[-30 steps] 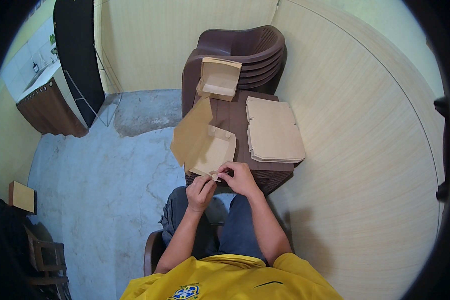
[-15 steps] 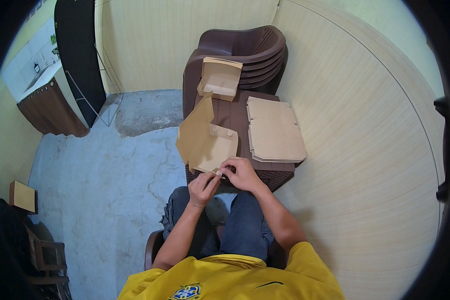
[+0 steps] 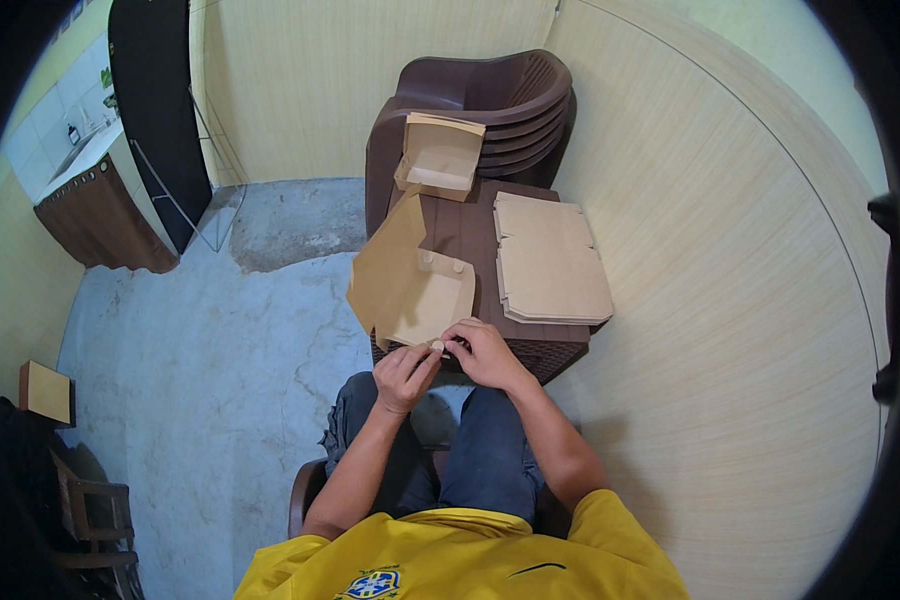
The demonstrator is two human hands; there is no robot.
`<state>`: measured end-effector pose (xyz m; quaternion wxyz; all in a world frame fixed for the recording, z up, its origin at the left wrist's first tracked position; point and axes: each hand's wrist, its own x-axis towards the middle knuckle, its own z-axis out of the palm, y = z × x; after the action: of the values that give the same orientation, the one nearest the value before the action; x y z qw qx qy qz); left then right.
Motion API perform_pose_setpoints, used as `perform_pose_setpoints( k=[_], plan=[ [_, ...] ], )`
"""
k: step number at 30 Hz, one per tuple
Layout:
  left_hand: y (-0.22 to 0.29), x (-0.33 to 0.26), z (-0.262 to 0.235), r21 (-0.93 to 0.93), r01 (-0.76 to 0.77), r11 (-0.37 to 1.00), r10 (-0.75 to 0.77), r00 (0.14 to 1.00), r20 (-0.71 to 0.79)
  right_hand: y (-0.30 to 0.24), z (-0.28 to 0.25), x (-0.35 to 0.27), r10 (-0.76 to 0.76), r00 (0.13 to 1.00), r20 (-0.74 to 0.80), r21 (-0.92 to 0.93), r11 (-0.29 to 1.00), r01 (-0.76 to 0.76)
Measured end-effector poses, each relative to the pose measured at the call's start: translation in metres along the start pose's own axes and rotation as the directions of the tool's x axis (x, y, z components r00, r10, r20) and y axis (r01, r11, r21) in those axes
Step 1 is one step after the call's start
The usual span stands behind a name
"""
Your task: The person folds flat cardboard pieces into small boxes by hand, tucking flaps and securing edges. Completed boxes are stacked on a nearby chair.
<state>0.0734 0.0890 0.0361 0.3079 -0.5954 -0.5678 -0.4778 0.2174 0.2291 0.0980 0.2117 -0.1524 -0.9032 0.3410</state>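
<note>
Head view: seated, looking down past my yellow shirt (image 3: 470, 560) and blue jeans (image 3: 470, 450) at both hands working over my knees.
Left hand (image 3: 405, 375): fingers curled, thumb and fingertips pinching the near edge of a flat brown cardboard blank (image 3: 415, 290).
Right hand (image 3: 485, 352): just beside the left, almost touching it, fingers bent onto the same near edge, pinching a small tab there.
Cardboard blank: matte kraft brown, thin and stiff; it fans up and away from my hands, one long pointed flap rising to the upper left, a squarish panel with two rounded tabs on its far edge.
Table (image 3: 460, 225): dark brown plastic with a woven-look front, directly beyond my hands; its near edge lies just past my knuckles and the blank overlaps its left side.
Stack of flat blanks (image 3: 550, 260): beyond and to the right of my right hand, squared up, notched edges, reaching the table's right rim.
Folded box (image 3: 440, 155): farther beyond, standing open on the table's far end, same brown board.
Stacked chairs (image 3: 500, 95): glossy dark brown plastic, behind the table.
Room to move: pale ribbed wall panel (image 3: 730, 330) close on my right; open rough grey concrete floor (image 3: 200, 370) to my left.
</note>
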Motion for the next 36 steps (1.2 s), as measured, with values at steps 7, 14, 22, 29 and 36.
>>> perform_pose_setpoints(
  k=[7, 14, 22, 29, 36],
  plan=[
    [-0.0036, -0.0013, -0.0014, 0.009, -0.018, 1.000, 0.017, 0.997, 0.070, 0.0035, 0.0025, -0.0017, -0.084, 0.996, -0.012, -0.034, 0.996, 0.083],
    [-0.0034, -0.0020, -0.0040, 0.004, -0.006, 1.000, 0.006, 0.997, 0.083, 0.0006, 0.0033, -0.0028, -0.052, 0.998, -0.034, -0.023, 0.998, 0.052],
    [0.0001, -0.0003, -0.0056, -0.022, 0.009, 1.000, -0.008, 0.997, 0.078, 0.0019, 0.0041, -0.0039, -0.067, 0.997, -0.029, -0.040, 0.997, 0.066],
    [0.0000, -0.0029, -0.0010, 0.018, -0.010, 1.000, 0.008, 0.998, 0.063, 0.0019, 0.0075, -0.0066, -0.043, 0.999, 0.001, -0.065, 0.997, 0.043],
    [0.0008, -0.0062, 0.0008, 0.026, -0.023, 0.999, 0.022, 0.998, 0.057, -0.0051, 0.0083, -0.0094, 0.028, 0.999, 0.034, -0.141, 0.990, -0.023]
  ],
)
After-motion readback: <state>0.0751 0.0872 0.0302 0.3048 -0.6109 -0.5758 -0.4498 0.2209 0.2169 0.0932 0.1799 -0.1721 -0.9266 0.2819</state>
